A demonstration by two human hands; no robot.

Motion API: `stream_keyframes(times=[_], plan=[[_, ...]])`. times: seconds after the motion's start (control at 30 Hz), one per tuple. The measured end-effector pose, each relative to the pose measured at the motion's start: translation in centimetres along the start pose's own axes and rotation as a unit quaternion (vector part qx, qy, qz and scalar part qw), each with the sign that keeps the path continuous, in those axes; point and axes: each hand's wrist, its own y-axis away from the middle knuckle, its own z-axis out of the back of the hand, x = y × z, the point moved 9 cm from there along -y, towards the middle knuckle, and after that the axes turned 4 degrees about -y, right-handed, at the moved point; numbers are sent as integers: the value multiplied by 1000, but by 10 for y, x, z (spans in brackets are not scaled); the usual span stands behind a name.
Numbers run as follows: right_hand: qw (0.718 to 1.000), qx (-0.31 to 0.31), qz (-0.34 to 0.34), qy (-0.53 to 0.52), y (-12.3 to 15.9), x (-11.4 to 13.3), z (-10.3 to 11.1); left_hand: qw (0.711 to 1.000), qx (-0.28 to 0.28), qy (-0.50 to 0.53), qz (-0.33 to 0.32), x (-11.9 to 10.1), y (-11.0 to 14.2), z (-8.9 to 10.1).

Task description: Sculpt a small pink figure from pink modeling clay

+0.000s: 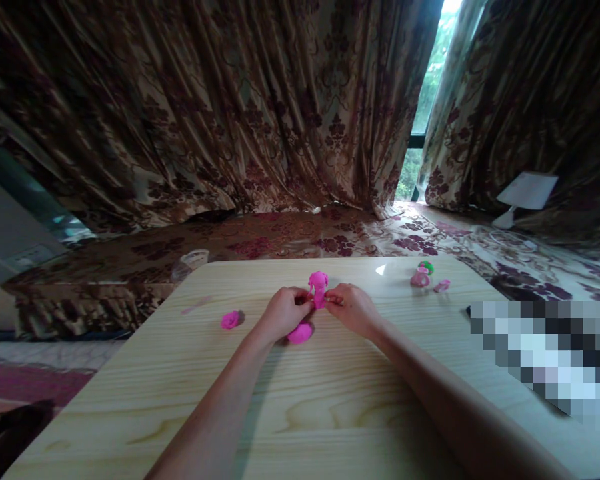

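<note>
A small bright pink figure, which looks like modelling clay, stands upright over the middle of the table between my two hands. My left hand pinches its lower left side with thumb and fingers. From the other side, my right hand has its fingertips closed on the figure's lower right edge. Just below my left hand lies a rounded pink lump on the tabletop. Farther left sits a smaller pink piece with a hollow in it. Fingers partly hide the figure's base.
The light wood-grain table carries a small pink container with something green behind it, and a pink piece alongside. A blurred-out flat object lies at the right. Behind are a clear container, a lamp and patterned curtains.
</note>
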Motion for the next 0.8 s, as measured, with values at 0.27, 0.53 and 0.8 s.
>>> stream_keyframes(times=[0.27,0.53,0.8], plan=[[999,30,-13,-16,20,-4,15,998,21,27,45,3,26,40],[977,46,88,-187,46,50,12,992,15,115,46,-34,76,22],[966,25,84,-243,44,67,25,931,0,341,133,-34,85,4]])
